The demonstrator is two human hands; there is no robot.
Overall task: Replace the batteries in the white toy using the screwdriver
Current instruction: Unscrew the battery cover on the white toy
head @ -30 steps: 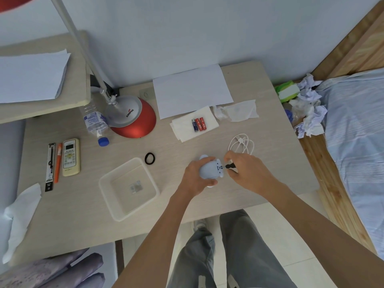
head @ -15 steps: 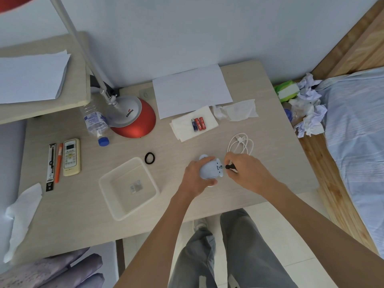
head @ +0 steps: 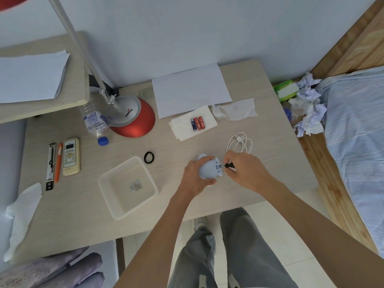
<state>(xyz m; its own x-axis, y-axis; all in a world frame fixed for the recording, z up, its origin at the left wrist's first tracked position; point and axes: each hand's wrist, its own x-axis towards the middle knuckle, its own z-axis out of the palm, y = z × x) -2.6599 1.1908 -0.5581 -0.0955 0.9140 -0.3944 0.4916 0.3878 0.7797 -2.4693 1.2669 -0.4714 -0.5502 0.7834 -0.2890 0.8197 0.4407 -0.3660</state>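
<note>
The white toy [head: 208, 169] lies on its side on the table, and my left hand [head: 194, 177] grips it from the left. My right hand [head: 245, 171] pinches the black-handled screwdriver [head: 228, 165], whose tip points left into the toy's underside at its small compartment. Most of the screwdriver is hidden inside my fingers. Three batteries [head: 197, 123], one blue and two red, lie side by side on a folded white tissue [head: 182, 127] further back.
A clear plastic tray [head: 108, 181] holding a small item sits left of the toy. A black ring [head: 149, 157], a coiled white cable [head: 240, 144], a red lamp base [head: 135, 119], a water bottle [head: 94, 122], a remote [head: 71, 156] and paper sheets [head: 191, 89] lie around.
My right hand's fingers have shifted slightly on the screwdriver handle. The toy and my left hand stay where they were.
</note>
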